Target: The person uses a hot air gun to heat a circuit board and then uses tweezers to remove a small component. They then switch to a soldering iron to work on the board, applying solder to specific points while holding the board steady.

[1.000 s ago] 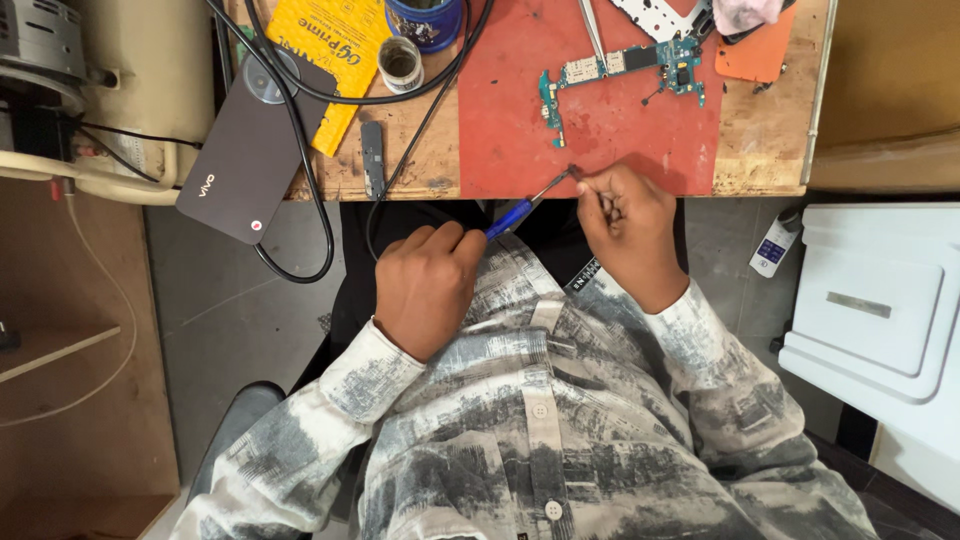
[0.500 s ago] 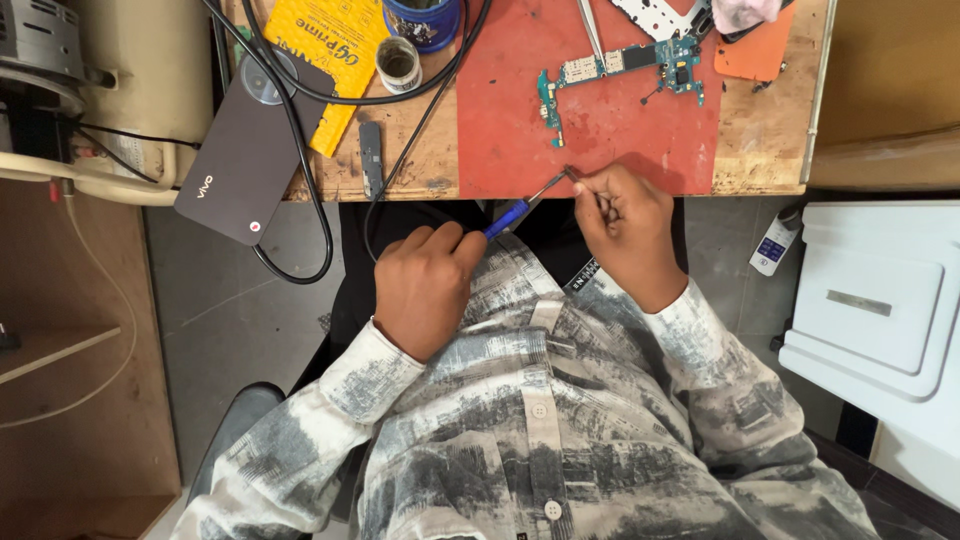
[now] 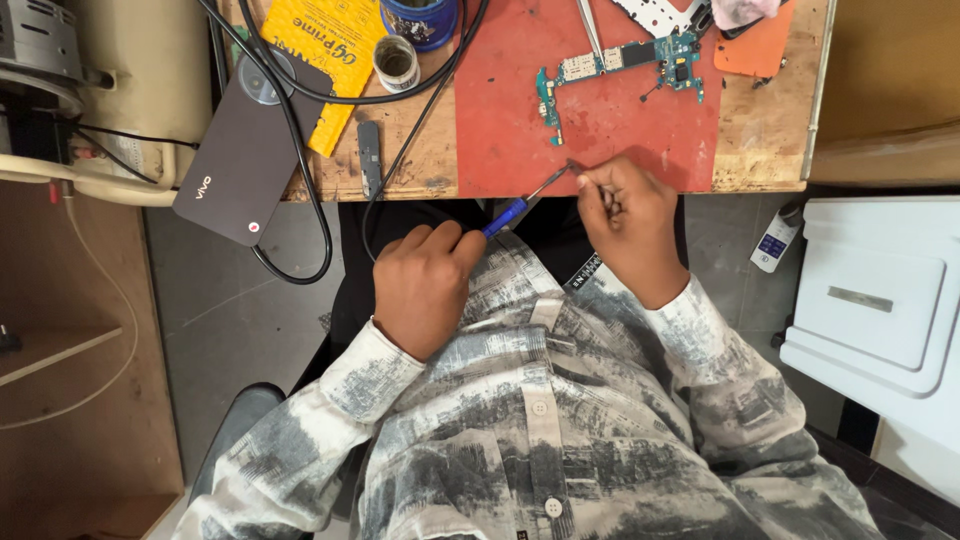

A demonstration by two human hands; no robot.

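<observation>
My left hand (image 3: 425, 285) is closed around a blue-handled tool (image 3: 508, 212) just below the table's front edge. The tool's thin metal shaft points up and right to the lower edge of the red mat (image 3: 600, 120). My right hand (image 3: 625, 220) meets it there, with fingertips pinched at the tool's tip. I cannot tell whether a small part sits between those fingers. A green phone circuit board (image 3: 615, 65) lies on the mat above my right hand, apart from both hands.
The wooden table (image 3: 765, 150) also holds metal tweezers (image 3: 590, 25), an orange piece (image 3: 755, 45), a yellow packet (image 3: 320, 50), a small round tin (image 3: 396, 60), a blue cup (image 3: 420, 18) and black cables (image 3: 300, 170). A dark phone (image 3: 245, 150) overhangs the left corner. A white box (image 3: 880, 290) stands at right.
</observation>
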